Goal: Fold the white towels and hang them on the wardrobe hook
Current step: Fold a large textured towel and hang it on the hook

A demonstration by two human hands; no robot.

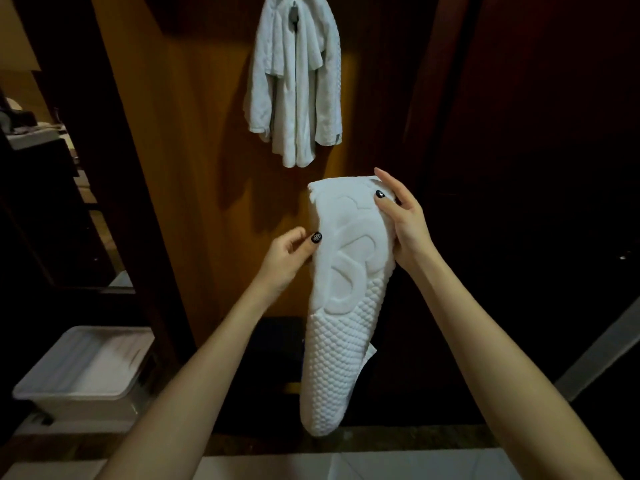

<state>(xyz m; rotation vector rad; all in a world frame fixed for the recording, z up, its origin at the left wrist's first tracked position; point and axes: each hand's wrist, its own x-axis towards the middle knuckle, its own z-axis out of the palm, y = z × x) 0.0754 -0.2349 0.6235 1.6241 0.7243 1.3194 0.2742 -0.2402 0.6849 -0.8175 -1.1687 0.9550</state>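
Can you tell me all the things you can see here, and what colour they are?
hanging towels: a bunch, number unclear, white, on the hook up top
hook: one, dark, high on the wardrobe panel
wardrobe panel: one, brown wood, behind the towels
folded towel: one, white, held up in the middle
box: one, white, low on the left
left hand: one, pinches the folded towel's left edge
right hand: one, holds its top right corner
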